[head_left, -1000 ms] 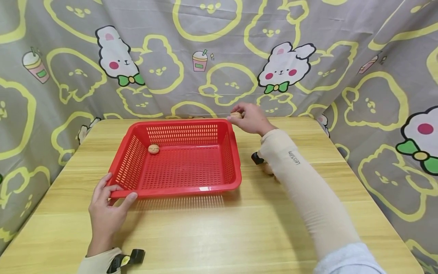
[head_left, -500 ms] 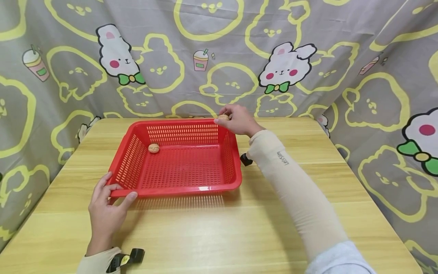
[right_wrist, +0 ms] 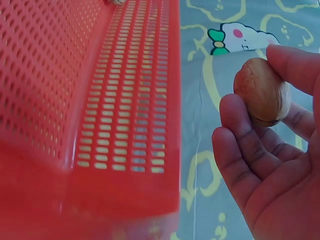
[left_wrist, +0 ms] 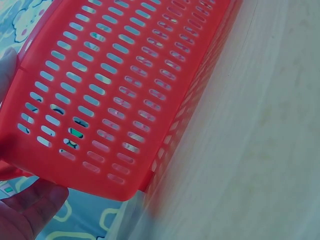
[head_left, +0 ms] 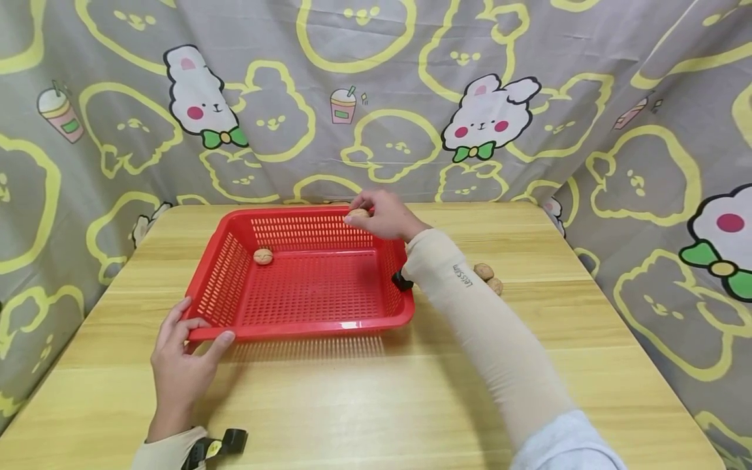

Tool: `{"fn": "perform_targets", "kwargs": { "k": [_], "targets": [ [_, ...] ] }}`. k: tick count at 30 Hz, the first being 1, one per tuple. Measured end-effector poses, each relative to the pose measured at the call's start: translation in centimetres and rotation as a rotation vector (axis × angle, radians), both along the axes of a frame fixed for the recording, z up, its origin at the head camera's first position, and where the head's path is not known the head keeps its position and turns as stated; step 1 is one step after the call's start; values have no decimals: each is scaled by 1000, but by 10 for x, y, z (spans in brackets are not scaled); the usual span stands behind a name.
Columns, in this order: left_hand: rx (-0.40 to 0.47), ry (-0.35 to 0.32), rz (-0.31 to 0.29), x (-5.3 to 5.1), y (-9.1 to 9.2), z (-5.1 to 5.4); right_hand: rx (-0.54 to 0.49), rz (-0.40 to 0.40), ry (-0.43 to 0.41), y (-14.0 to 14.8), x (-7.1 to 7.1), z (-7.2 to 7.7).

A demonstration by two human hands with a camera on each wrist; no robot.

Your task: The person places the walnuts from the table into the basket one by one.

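A red plastic basket (head_left: 317, 329) with slotted walls stands on the table. My left hand (head_left: 185, 359) grips its near left corner, thumb on the rim and fingers around the side; the left wrist view shows the fingertips (left_wrist: 47, 197) at the basket's edge. Over the far right part of the basket, my right hand (head_left: 384, 215) pinches a walnut (right_wrist: 262, 90) between thumb and fingers. Another walnut (head_left: 263, 256) lies inside the basket at its left wall.
To the right of the basket, a couple of walnuts (head_left: 484, 271) lie on the wooden table (head_left: 364, 405), partly behind the right forearm. A grey patterned curtain (head_left: 388, 78) hangs along the table's back and sides.
My right hand has carried its walnut leftward, from beyond the basket's far right corner to over the basket. Walnuts on the table have come into view behind the forearm. The left hand stays put.
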State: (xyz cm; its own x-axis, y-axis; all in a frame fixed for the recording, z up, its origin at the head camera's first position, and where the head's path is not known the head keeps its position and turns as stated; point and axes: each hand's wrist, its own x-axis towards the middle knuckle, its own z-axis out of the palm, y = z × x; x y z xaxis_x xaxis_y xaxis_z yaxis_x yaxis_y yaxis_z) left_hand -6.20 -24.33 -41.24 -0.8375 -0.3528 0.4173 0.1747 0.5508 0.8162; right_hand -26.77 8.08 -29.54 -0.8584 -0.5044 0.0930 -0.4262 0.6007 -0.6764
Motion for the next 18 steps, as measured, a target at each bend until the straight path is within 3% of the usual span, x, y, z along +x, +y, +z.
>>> {"fn": "perform_targets", "kwargs": {
  "k": [7,18],
  "targets": [
    [18,-9,2,1,0,-1,22,27,25,-13,2,-10],
    [31,-17,1,-1,-1,-1,25,55,-54,-25,5,-17]
  ]
}}
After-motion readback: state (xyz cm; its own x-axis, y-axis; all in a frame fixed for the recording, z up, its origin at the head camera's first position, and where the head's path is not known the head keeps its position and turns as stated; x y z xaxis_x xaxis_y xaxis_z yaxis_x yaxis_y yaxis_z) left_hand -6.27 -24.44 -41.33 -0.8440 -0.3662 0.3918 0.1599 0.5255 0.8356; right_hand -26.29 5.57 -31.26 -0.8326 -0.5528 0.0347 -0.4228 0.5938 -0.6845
